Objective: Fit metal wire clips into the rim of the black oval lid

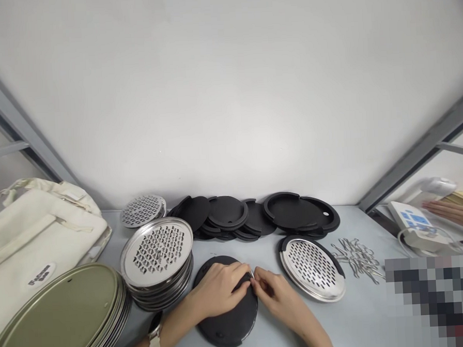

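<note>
A round black disc [227,326] lies on the grey table in front of me. My left hand [224,288] rests over its upper part, thumb and fingers closed on the black rim at the right. Just beside it, my right hand [271,290] pinches a thin shiny metal piece [252,274] at the disc's right edge; most of that piece is hidden by the fingers. To the right lies a round silver grater plate [312,267] with a black rim part around it. Farther right is a heap of metal wire clips [360,260].
Stacked grater plates [160,255] and green oval trays [56,322] stand at left, beside a cream bag [40,230]. Black lids and rings [226,212] line the wall. At far right are a white device [416,221] and another person's hand [454,213].
</note>
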